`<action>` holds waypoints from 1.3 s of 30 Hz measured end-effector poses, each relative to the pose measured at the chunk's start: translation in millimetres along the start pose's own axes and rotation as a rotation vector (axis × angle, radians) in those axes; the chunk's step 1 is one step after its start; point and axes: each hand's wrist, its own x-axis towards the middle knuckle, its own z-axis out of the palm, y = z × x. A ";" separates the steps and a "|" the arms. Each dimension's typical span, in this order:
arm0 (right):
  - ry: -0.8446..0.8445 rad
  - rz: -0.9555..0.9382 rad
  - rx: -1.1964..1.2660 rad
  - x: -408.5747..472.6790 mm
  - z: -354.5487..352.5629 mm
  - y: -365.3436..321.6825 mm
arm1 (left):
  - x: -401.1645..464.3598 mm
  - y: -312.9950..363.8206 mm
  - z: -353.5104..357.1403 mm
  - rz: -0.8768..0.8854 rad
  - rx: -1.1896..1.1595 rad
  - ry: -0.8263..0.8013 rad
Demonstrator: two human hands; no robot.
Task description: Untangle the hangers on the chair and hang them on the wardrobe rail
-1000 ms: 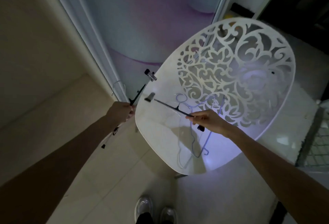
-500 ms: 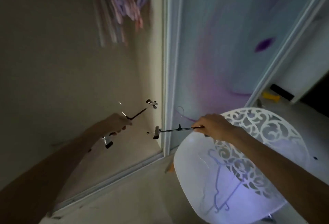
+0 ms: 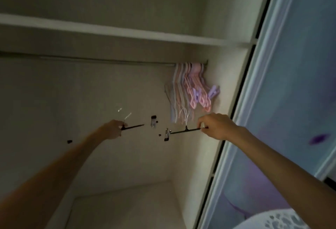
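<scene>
Both hands raised from chair toward rail [image 3: 109, 59], left hand [image 3: 113, 128] and right hand [image 3: 216, 126] each gripping one seemingly black clip hanger [image 3: 185, 131]

- The scene is dim and grainy; the beige wardrobe interior [image 3: 91, 101] lies in grey shadow.
- The brightest area is the pale blue-and-purple sliding door panel [image 3: 291, 101] on the right.
- Motion blur smears the bunch of pink and lilac plastic hangers [image 3: 190, 90] and the thin dark rail [image 3: 109, 60].
- Straight edges bow near the frame borders.
</scene>
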 end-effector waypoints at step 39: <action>0.460 -0.017 0.011 355.5 -55.2 -14.2 | 229.5 73.6 -85.4 0.225 0.470 0.008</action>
